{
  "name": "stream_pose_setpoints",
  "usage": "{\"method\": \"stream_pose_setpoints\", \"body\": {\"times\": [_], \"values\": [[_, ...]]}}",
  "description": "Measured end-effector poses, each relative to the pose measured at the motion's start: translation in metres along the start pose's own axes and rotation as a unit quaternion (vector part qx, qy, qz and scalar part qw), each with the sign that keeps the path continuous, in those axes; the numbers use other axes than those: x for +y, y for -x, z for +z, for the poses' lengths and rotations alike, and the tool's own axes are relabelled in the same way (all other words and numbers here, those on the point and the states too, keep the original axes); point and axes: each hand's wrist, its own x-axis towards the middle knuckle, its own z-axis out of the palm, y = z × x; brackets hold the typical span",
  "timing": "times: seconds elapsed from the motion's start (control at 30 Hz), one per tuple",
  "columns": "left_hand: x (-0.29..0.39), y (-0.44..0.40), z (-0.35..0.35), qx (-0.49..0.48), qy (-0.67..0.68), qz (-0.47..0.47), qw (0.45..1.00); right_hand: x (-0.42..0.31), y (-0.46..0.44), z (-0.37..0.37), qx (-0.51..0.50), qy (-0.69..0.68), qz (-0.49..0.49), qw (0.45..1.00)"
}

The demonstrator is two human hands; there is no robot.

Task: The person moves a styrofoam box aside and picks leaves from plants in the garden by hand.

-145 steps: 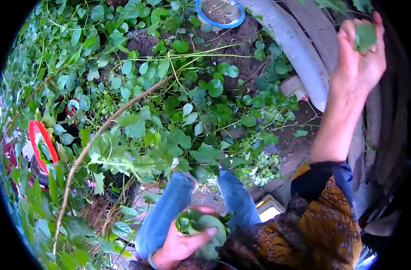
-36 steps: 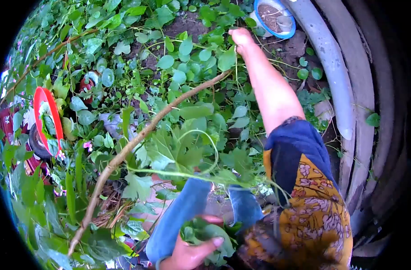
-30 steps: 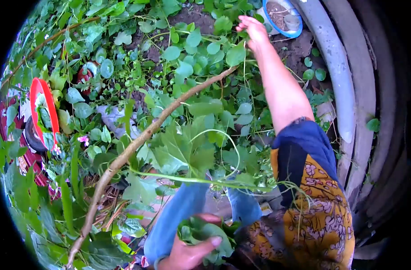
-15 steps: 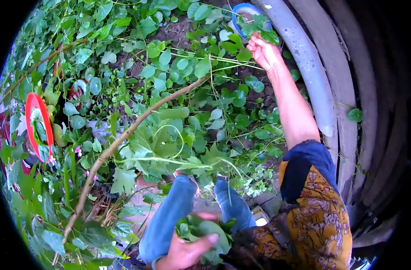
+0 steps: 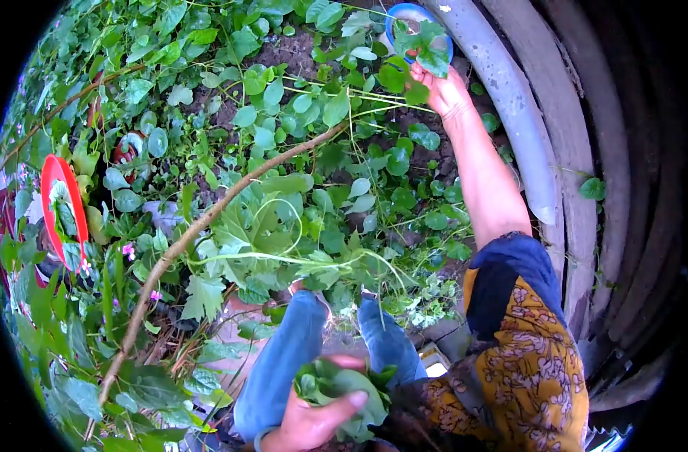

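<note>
Close to my body, my left hand [image 5: 310,422] is wrapped round a bunch of picked green leaves [image 5: 347,399], its thumb lying across them. My right arm stretches out to the far side, where my right hand [image 5: 445,92] is closed, fingers pinched at a leafy vine [image 5: 433,53]. A broad lobed leaf covers part of those fingertips. Just beyond the right hand is a blue-rimmed round container [image 5: 399,11], partly behind the leaf. Thin green stems [image 5: 378,99] run leftward from near the right wrist.
Dense creeping plants [image 5: 283,128] cover the soil. A brown branch [image 5: 216,211] slants across the left, beside a red-rimmed container [image 5: 82,215] with leaves inside. A pale vine with a curled tendril [image 5: 283,260] hangs above my knees. Grey pipe [image 5: 509,90] and dark curved slats border the right.
My right hand has shifted slightly, and the lobed leaf over it has turned so more of its face shows. My left hand keeps its hold on the leaves.
</note>
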Motion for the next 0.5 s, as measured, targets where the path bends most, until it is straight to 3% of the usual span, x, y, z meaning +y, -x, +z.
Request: {"method": "stream_pose_setpoints", "body": {"times": [0.13, 0.3, 0.43, 0.47, 0.5], "values": [[0.001, 0.001, 0.0, -0.009, -0.001, -0.003, 1.0, -0.015, 0.014, 0.022, 0.066, 0.059, 0.019, 0.996], [-0.003, 0.002, 0.007, -0.002, 0.011, -0.002, 1.0, -0.03, 0.015, 0.022, 0.116, -0.037, -0.03, 0.992], [-0.002, 0.004, 0.012, -0.018, 0.006, -0.016, 1.0, -0.052, 0.021, 0.019, 0.017, -0.066, -0.053, 0.996], [-0.002, 0.005, 0.014, -0.025, 0.005, -0.021, 0.999, -0.053, 0.021, 0.032, 0.098, -0.012, -0.078, 0.992], [-0.003, 0.005, 0.015, -0.022, -0.002, -0.011, 1.0, -0.062, 0.03, 0.031, 0.044, 0.03, -0.028, 0.998]]}}
